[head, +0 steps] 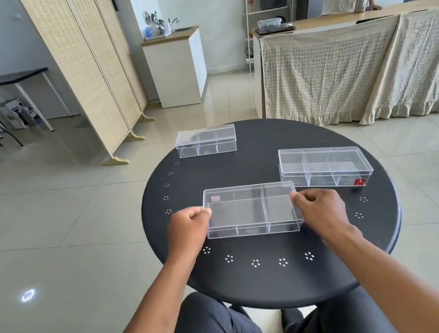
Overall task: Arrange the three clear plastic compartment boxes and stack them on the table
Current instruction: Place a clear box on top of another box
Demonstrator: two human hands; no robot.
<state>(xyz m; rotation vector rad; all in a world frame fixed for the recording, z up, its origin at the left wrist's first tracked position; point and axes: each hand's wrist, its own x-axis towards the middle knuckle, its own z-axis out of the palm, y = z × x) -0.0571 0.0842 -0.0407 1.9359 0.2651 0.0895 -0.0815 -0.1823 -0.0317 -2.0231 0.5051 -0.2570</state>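
Clear, thin-walled plastic makes up all three compartment boxes, so by the look of them they are light, rigid and smooth enough to slip under a loose pinch. They would likely crack or pop a lid if squeezed hard. The short end walls seem the sound place to take hold, one hand at each end, pressing inward just enough to steady it.

Head view: the near box (252, 212) lies flat on the black round worktop (280, 277), lid on, dividers visible through it. The left hand (189, 231) is curled at its left end, the fingers (204, 213) closed against the corner of the lid. The right hand (317, 210) mirrors it at the right end, fingertips touching the upper right corner. Both hands grip the box between them; whether it is lifted clear of the worktop I cannot tell.

Just beyond the right-hand fingers sits the second box (325, 166), bearing a small red label, near the held one but apart from it. The third box (206, 140) stands well beyond the left-hand fingers, at the far edge of the worktop. Nothing is stacked yet.
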